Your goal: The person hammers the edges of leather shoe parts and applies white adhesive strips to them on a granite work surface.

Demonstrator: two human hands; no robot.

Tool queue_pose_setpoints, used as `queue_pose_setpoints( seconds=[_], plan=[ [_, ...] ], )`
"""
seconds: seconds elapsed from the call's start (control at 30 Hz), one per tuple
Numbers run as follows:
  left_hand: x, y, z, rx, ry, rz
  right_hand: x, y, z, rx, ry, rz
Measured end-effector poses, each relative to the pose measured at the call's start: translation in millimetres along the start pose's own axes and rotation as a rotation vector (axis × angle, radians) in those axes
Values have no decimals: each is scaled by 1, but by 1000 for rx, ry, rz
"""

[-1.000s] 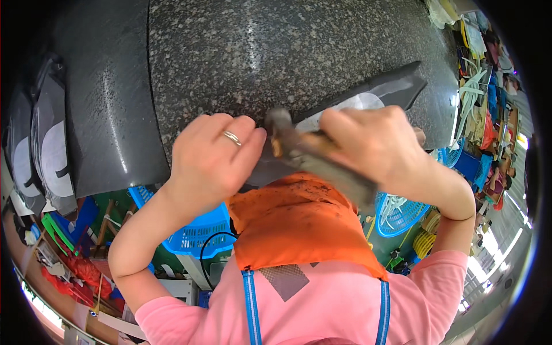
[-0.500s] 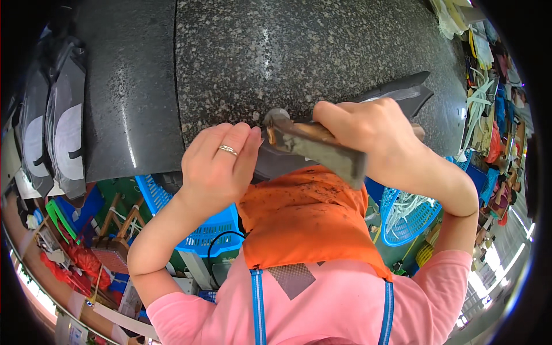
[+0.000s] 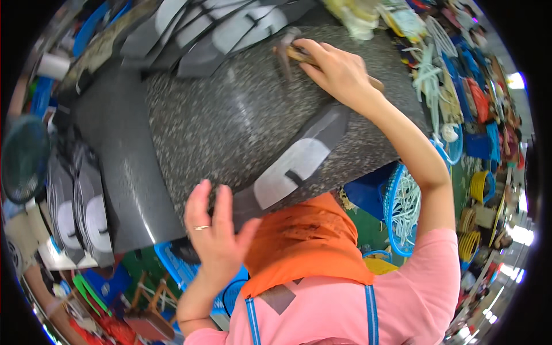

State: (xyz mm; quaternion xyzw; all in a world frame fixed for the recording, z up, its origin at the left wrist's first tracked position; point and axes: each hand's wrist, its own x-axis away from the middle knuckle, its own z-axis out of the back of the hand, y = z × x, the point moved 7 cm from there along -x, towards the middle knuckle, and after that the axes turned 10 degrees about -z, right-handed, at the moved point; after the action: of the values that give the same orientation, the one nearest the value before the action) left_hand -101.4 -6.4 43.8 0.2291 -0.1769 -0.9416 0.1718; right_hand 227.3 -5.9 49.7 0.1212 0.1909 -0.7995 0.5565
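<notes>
My right hand (image 3: 340, 73) is closed round the wooden handle of a hammer (image 3: 286, 56) over the far right part of a speckled stone slab (image 3: 207, 129). The hammer's metal head points left and is slightly blurred. Along the near edge of the slab, slanting up to the right, lies a dark grey flat shaped piece (image 3: 336, 123) with a pale rounded patch (image 3: 293, 169) and a short black tab. My left hand (image 3: 217, 230), wearing a ring, has its fingers spread beside the left end of that piece. It holds nothing.
Similar grey pieces (image 3: 198, 40) overlap at the far edge; more pieces (image 3: 89, 204) hang at the left. A dark smooth surface (image 3: 118, 167) adjoins the slab. At the right stands a blue basket (image 3: 395, 213) of pale strips. An orange apron (image 3: 305, 238) covers my lap.
My right hand has carried the hammer away from the near edge to the far right. My left hand has come off the piece and spread its fingers. The view has shifted, showing the far pieces.
</notes>
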Motion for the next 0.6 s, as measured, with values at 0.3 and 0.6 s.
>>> queue_pose_setpoints(
  seconds=[0.3,0.6],
  plan=[
    [-50,26,-18,98,114,49,-10,85,-5,14,125,-117],
    [-15,31,-74,-46,-82,-63,32,281,58,891,390,-318]
  ],
)
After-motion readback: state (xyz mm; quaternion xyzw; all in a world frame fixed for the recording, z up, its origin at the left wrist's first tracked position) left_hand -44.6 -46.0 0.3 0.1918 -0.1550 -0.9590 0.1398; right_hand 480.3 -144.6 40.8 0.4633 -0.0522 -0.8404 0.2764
